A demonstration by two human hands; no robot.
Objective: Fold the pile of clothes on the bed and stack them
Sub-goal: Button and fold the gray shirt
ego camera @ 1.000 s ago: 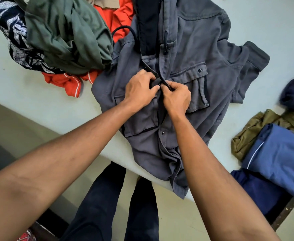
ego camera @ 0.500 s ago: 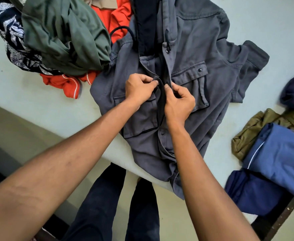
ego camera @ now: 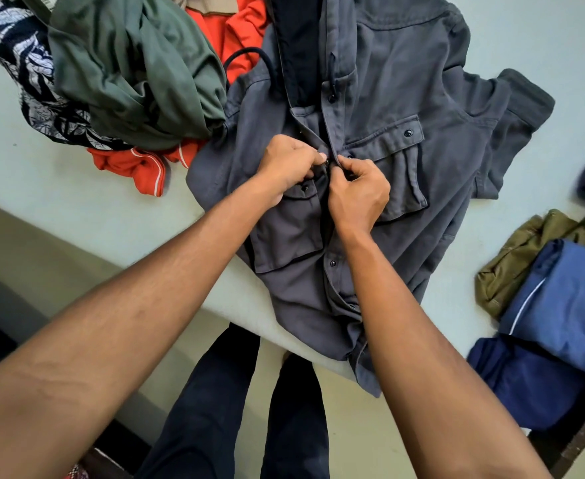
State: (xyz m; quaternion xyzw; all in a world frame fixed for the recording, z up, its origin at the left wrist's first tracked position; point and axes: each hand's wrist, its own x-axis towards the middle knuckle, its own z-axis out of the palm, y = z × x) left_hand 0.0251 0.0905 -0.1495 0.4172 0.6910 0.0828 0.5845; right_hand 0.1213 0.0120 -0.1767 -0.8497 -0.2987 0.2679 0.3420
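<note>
Left hand [ego camera: 289, 164] and right hand [ego camera: 360, 191] pinch the grey jacket [ego camera: 439, 98] at its front edges (pile [ego camera: 139, 74] at ten o'clock); a mismatched snap could pucker the fold.

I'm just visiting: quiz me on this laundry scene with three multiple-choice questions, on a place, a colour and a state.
1. Where does the folded blue garment lie? A) left of the grey shirt B) right of it C) on it
2. The white-striped garment under the green heap is: A) orange B) yellow C) pink
3. The left hand and right hand are: A) flat, open B) pinching the shirt's button strip C) empty
Answers: 1 B, it lies at the picture's right. 2 A, orange cloth shows below the green. 3 B, both pinch the strip mid-chest.
</note>
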